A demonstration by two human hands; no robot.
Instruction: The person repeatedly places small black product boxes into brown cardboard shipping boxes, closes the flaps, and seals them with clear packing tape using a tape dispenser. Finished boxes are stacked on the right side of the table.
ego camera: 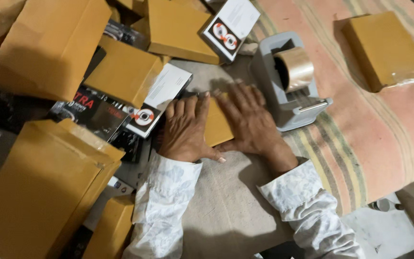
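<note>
Head view shows left hand [186, 130] and right hand [248, 120] spread flat, gripping nothing, pressing a small brown packet [216, 125] against the grey cloth [226, 206] beside the tape dispenser [288, 81], pinning it steady.

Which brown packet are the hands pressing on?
The small brown packet beside the grey tape dispenser, under the left hand and right hand; the others lie untouched.

parcel [216, 125]: matt brown paper, we'd say
tape roll [297, 68]: glossy tan plastic film
dispenser [283, 103]: smooth grey plastic, semi-matt
cloth [379, 129]: striped woven fabric, rough-ish imo
printed boxes [228, 29]: glossy card
</note>
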